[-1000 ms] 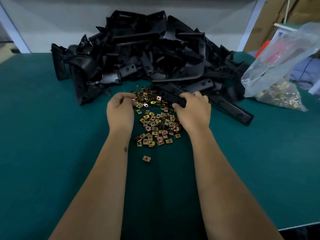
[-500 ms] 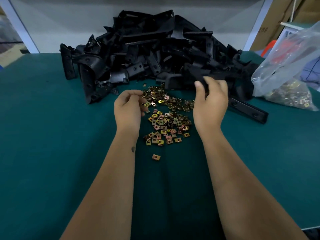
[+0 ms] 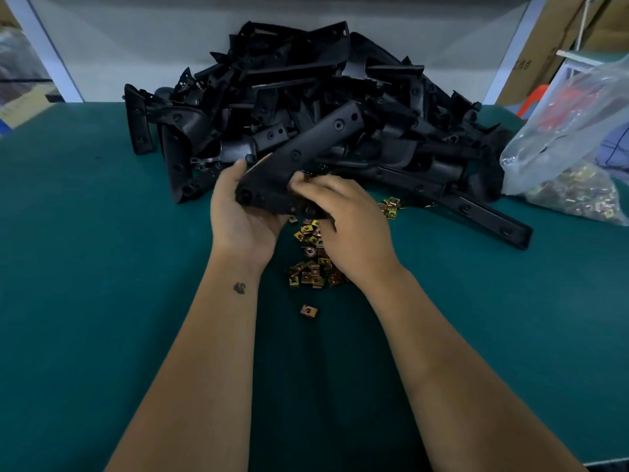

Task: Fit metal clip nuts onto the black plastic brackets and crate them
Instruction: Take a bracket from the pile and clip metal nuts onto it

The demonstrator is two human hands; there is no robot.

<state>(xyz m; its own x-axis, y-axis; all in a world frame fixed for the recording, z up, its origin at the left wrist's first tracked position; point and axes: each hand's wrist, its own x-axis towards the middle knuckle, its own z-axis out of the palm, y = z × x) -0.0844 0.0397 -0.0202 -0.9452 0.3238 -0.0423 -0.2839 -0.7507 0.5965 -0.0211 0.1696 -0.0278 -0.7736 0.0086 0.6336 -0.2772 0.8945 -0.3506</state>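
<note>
A long black plastic bracket [image 3: 299, 155] is held above the table, its far end pointing up and to the right. My left hand [image 3: 238, 219] cups its near end from below, thumb up along the left edge. My right hand [image 3: 343, 219] grips the same end from the right, fingers curled over its edge. Whether either hand also holds a clip nut is hidden. Loose brass-coloured clip nuts [image 3: 311, 260] lie scattered on the green table [image 3: 102, 267] under my hands, one stray nut [image 3: 309, 311] nearer me. A big heap of black brackets [image 3: 306, 97] fills the back.
A clear plastic bag [image 3: 571, 137] with more clip nuts lies at the right. One long bracket [image 3: 490, 216] sticks out of the heap toward the right. Cardboard boxes [image 3: 558, 39] stand behind the table's far right corner. No crate is in view.
My right hand drew a bracket out of the heap and brought it toward me. My left hand left the nut pile and took hold of the bracket's near end.
</note>
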